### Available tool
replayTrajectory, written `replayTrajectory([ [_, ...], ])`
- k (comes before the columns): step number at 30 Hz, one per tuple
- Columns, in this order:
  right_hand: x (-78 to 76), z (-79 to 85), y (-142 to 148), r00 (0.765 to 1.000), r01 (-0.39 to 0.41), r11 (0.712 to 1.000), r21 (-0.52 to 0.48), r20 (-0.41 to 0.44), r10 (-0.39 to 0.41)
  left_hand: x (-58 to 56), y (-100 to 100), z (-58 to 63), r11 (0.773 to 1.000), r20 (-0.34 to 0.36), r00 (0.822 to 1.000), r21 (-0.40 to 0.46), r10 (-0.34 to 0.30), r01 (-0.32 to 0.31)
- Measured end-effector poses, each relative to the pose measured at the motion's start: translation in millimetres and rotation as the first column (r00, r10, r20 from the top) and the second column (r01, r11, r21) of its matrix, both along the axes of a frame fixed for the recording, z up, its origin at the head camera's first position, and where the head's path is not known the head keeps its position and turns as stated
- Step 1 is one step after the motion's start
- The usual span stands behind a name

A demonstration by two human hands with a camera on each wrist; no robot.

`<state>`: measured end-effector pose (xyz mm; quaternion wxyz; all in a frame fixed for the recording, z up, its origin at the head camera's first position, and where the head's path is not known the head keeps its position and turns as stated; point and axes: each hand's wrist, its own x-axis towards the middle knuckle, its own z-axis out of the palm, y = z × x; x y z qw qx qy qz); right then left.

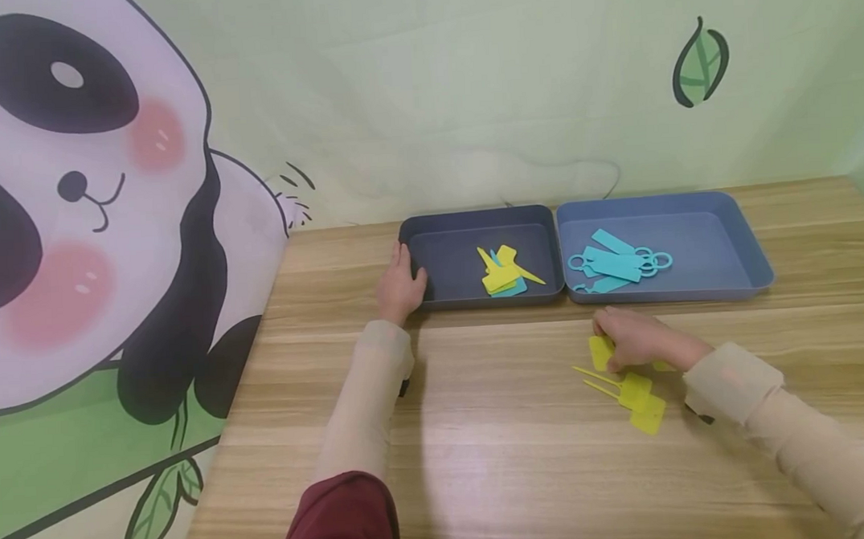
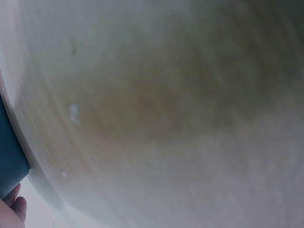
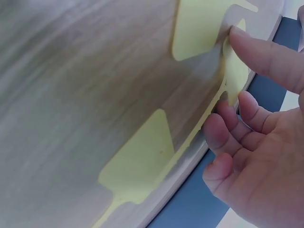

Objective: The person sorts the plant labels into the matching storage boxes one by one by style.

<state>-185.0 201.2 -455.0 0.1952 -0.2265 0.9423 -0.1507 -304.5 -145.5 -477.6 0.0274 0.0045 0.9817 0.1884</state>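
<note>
My left hand [image 1: 400, 287] holds the left wall of a dark navy tray [image 1: 448, 302], its thumb on the inner side. In the left wrist view only some fingertips [image 2: 18, 205] show at that tray's corner [image 2: 12, 156]. My right hand [image 1: 634, 339] pinches a thin yellow tag [image 3: 236, 71] between thumb and finger, just above the table. Two more yellow tags with thin stems [image 1: 634, 391] lie overlapping near it, and another yellow piece [image 1: 664, 365] is partly hidden by the wrist. Yellow tags [image 1: 502, 278] and a teal piece [image 1: 514, 288] lie in the navy tray.
A lighter blue tray [image 1: 713, 249] stands right beside the navy one and holds several teal tags with rings [image 1: 613, 263]. Both trays are near the back of the wooden table [image 1: 497, 427]. Behind it hangs a green cloth with a panda print [image 1: 424, 85].
</note>
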Motion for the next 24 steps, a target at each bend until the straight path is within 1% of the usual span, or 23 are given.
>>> replayTrajectory([
  [4, -1.8, -0.3, -0.7, 0.999, 0.009, 1.0, -0.011, 0.034, -0.009, -0.1, -0.1, -0.3, 1.0, -0.003, 1.0, 0.002, -0.003, 0.003],
  [10, -1.9, 1.2, -1.4, 0.998, 0.02, 1.0, -0.017, 0.061, -0.019, -0.3, -0.4, -1.0, 1.0, -0.004, 1.0, 0.003, -0.001, 0.001],
  [16, 0.0, 2.6, 0.0, 0.998, 0.012, 1.0, -0.015, 0.06, -0.011, 0.2, -0.5, -0.2, 1.0, -0.002, 1.0, 0.006, -0.001, 0.001],
  [22, -1.5, 4.3, 5.1, 0.997, 0.061, 0.996, -0.071, 0.058, -0.057, 0.2, -0.3, 0.0, 1.0, 0.003, 1.0, 0.003, -0.001, 0.001],
  [24, -2.4, 6.8, 7.5, 0.997, 0.061, 0.995, -0.08, 0.056, -0.057, 0.3, 0.0, 0.3, 1.0, 0.008, 1.0, 0.003, 0.0, 0.0],
])
